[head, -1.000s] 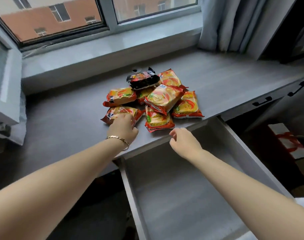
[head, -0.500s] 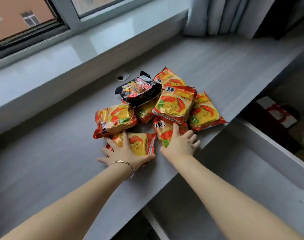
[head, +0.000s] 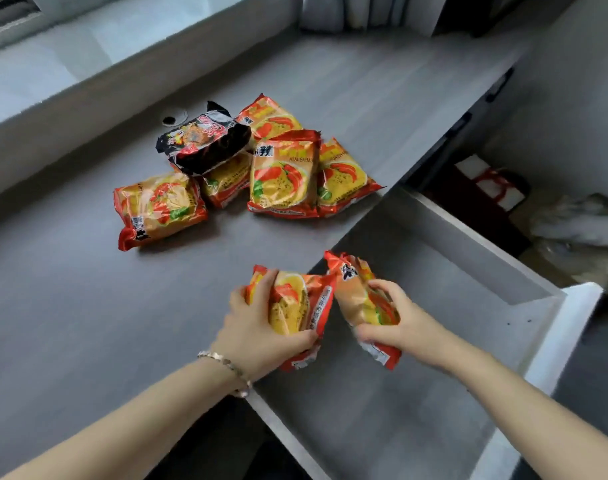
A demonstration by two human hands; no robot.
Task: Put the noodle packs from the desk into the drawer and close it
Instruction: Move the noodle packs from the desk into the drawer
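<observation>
My left hand (head: 257,327) grips an orange-red noodle pack (head: 295,306) at the desk's front edge. My right hand (head: 396,320) holds a second orange-red noodle pack (head: 359,299) above the open grey drawer (head: 451,271). Both held packs touch each other over the drawer's near left corner. Several more orange packs remain in a pile (head: 285,174) on the grey desk (head: 87,306), with a black noodle pack (head: 205,140) on top and one orange pack (head: 160,209) lying apart at the left. The drawer's visible interior holds nothing.
A pale window sill (head: 87,64) runs behind the desk, with a curtain (head: 364,12) at the back. Right of the drawer, a closed drawer with a dark handle (head: 500,88). Below on the floor sit a box with red ribbon (head: 493,185) and a plastic bag (head: 579,230).
Both hands closed on the two nearest packs, lifted them off the desk and drew them back over the open drawer. The camera tilted further down.
</observation>
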